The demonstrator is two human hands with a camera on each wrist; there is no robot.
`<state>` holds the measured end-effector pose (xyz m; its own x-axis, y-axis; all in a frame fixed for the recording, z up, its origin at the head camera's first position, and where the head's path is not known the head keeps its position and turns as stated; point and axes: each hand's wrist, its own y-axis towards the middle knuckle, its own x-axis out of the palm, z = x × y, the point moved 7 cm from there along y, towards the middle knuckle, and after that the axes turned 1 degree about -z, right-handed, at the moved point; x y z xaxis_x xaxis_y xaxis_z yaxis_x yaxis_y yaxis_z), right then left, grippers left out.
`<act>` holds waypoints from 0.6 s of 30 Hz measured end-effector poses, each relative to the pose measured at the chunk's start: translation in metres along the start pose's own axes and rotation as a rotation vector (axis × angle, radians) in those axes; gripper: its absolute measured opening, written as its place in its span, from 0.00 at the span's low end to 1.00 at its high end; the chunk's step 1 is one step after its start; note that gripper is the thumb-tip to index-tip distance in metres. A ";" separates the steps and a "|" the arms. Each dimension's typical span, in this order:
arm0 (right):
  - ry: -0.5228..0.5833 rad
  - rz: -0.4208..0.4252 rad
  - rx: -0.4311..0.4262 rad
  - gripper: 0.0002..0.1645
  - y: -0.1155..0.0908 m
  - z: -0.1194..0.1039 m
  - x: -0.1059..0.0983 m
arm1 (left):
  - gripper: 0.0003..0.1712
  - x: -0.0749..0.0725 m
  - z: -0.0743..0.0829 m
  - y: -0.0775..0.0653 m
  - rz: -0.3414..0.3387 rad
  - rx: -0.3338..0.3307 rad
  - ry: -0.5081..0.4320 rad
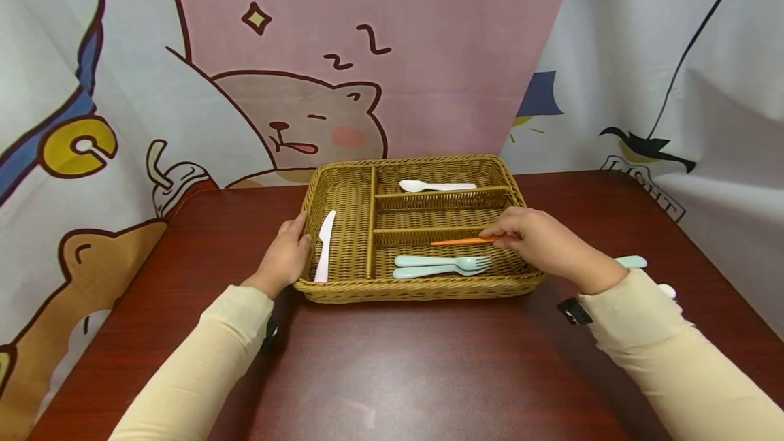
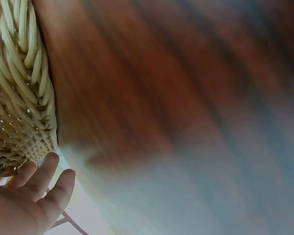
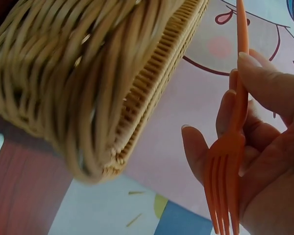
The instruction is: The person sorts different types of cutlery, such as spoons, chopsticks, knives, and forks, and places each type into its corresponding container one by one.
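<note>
A printed cloth (image 1: 453,53) hangs behind a dark red wooden table (image 1: 398,366). A wicker basket (image 1: 416,290) with four compartments stands on the table between the hands. The left hand (image 1: 285,254), fingers loosely extended, touches the basket's near side. The right hand (image 1: 542,240) pinches an orange fork (image 1: 461,241) by its handle, tines toward the palm, over the front compartment on that side; contact with the basket cannot be determined. Two pale green forks (image 1: 422,261) lie nearer the wearer than the right hand's fingertips. A white knife (image 1: 325,247) lies just right of the left hand. A white spoon (image 1: 437,186) lies beyond the right hand, leftward.
</note>
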<state>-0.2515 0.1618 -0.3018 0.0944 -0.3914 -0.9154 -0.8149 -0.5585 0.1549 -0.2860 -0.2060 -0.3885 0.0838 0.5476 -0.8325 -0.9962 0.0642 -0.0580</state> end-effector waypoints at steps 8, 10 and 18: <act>0.014 -0.052 -0.025 0.15 0.014 -0.006 0.012 | 0.33 0.000 0.000 0.001 0.004 0.003 0.005; 0.015 -0.065 -0.029 0.14 0.016 -0.007 0.015 | 0.33 0.000 0.000 0.002 0.003 0.001 0.006; 0.034 -0.102 -0.036 0.13 0.027 -0.012 0.023 | 0.33 0.001 -0.001 0.002 -0.003 -0.003 0.007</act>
<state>-0.2644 0.1287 -0.3137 0.1955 -0.3550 -0.9142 -0.7792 -0.6222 0.0750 -0.2879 -0.2061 -0.3893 0.0866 0.5416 -0.8362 -0.9961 0.0634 -0.0621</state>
